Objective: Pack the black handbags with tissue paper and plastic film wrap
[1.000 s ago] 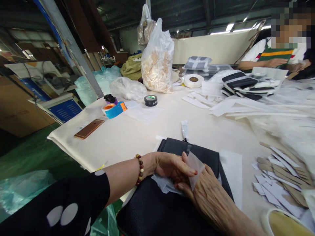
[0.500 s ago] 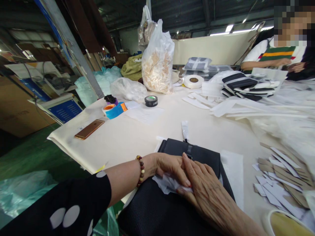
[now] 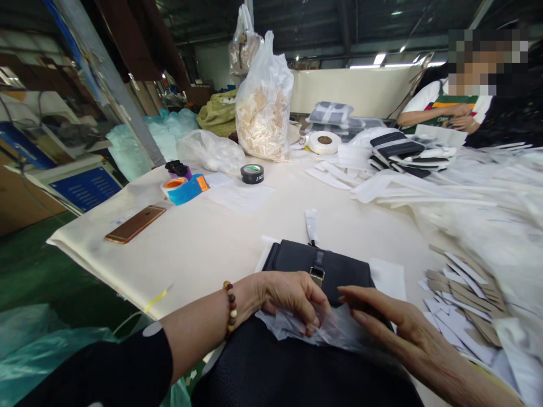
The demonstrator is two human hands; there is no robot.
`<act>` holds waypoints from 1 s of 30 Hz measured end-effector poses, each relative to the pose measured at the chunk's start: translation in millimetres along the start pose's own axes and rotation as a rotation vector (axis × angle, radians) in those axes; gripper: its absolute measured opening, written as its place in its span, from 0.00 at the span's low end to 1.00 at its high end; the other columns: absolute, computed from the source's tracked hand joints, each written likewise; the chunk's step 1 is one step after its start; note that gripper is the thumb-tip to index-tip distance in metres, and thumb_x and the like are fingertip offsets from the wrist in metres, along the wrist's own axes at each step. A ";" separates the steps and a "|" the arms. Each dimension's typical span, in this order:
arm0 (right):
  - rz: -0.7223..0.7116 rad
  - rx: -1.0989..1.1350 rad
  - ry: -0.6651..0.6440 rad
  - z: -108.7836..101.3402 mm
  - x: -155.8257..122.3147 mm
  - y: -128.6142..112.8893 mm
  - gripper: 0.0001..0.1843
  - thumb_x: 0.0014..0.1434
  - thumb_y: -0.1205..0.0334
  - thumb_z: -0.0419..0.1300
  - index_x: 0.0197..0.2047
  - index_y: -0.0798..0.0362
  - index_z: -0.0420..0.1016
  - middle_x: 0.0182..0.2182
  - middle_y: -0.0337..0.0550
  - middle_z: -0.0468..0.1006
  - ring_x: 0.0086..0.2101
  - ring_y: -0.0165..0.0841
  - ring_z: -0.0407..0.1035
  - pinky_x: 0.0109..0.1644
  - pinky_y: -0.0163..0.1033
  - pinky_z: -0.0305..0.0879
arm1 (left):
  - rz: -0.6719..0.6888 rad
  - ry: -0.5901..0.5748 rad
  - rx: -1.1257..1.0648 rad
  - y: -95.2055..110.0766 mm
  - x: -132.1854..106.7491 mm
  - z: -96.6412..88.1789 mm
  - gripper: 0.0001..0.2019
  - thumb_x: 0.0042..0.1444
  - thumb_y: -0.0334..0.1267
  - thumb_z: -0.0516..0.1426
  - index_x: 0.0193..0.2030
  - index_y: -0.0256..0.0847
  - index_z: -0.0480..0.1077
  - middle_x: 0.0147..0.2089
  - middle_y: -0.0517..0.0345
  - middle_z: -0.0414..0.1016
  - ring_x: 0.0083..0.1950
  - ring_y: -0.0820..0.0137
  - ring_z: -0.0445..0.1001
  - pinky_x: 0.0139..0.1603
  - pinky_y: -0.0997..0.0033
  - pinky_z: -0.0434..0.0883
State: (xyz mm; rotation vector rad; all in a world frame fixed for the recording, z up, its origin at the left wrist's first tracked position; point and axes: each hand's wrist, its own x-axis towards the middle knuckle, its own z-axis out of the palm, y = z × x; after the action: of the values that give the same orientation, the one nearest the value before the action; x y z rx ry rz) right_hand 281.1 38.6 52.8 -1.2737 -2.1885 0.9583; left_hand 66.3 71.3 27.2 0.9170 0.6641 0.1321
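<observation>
A black bag [image 3: 305, 373] with a gold buckle [image 3: 316, 275] on its strap lies at the table's near edge. Across its middle is a crumpled, translucent thin sheet [image 3: 292, 329]; I cannot tell whether it is plastic or tissue. My left hand [image 3: 284, 291], with a beaded bracelet [image 3: 231, 308] at the wrist, pinches this sheet between thumb and fingers. To its right, my right hand [image 3: 394, 319] has its fingers stretched out with thumb apart, over the sheet's right end. A wrapped tag [image 3: 311, 225] extends from the bag's far side.
Strips of card [image 3: 462, 299] lie on the right. A phone [image 3: 136, 224], blue tape [image 3: 186, 189] and a black tape roll [image 3: 251, 174] rest on the left half. Farther back stand a bag of scraps [image 3: 263, 113] and a white roll [image 3: 323, 142]. Another person [image 3: 449, 110] sits far right.
My right hand has come off my left hand and moved right, its fingers opening out. The buckle and more of the sheet are now uncovered. The view has shifted slightly.
</observation>
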 end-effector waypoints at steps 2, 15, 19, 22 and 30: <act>-0.030 -0.025 -0.093 -2.5 3.6 -7.0 0.15 0.59 0.53 0.50 0.42 0.49 0.74 0.36 0.42 0.78 0.37 0.35 0.72 0.39 0.37 0.68 | -0.004 0.011 0.005 0.7 -0.9 1.2 0.11 0.30 0.27 0.61 0.27 0.36 0.74 0.20 0.63 0.72 0.20 0.77 0.69 0.22 0.80 0.68; 0.073 0.079 -0.219 -13.5 13.0 -20.5 0.14 0.59 0.51 0.52 0.37 0.51 0.74 0.31 0.38 0.75 0.32 0.32 0.67 0.35 0.34 0.61 | 0.022 0.047 0.007 -0.7 -4.9 4.8 0.12 0.30 0.26 0.60 0.28 0.36 0.74 0.20 0.64 0.72 0.20 0.78 0.68 0.22 0.80 0.67; 0.061 -0.041 -0.163 -4.6 13.5 -19.9 0.12 0.56 0.57 0.53 0.26 0.52 0.71 0.24 0.36 0.71 0.28 0.30 0.65 0.31 0.33 0.58 | 0.023 0.054 -0.016 -0.4 -6.3 5.6 0.13 0.30 0.27 0.61 0.29 0.35 0.74 0.21 0.63 0.73 0.20 0.78 0.68 0.22 0.80 0.67; 0.139 -0.143 -0.115 1.3 8.3 -17.0 0.12 0.56 0.57 0.50 0.26 0.52 0.68 0.23 0.37 0.69 0.27 0.31 0.64 0.30 0.35 0.56 | 0.039 0.072 -0.022 -1.4 -6.4 5.4 0.14 0.30 0.27 0.61 0.30 0.35 0.74 0.22 0.63 0.73 0.20 0.78 0.68 0.22 0.80 0.67; 0.256 -0.256 -0.112 6.6 -8.3 -20.4 0.16 0.57 0.53 0.43 0.26 0.50 0.63 0.24 0.41 0.69 0.28 0.35 0.63 0.31 0.39 0.53 | 0.091 0.227 0.082 7.5 -11.8 16.5 0.11 0.30 0.27 0.60 0.26 0.34 0.74 0.20 0.64 0.72 0.20 0.78 0.67 0.22 0.79 0.66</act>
State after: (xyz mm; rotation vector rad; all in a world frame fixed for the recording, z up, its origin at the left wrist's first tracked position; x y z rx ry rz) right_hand 269.1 22.1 63.3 -1.6894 -2.3316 0.8812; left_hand 67.9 60.0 45.6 1.0205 0.8433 0.2950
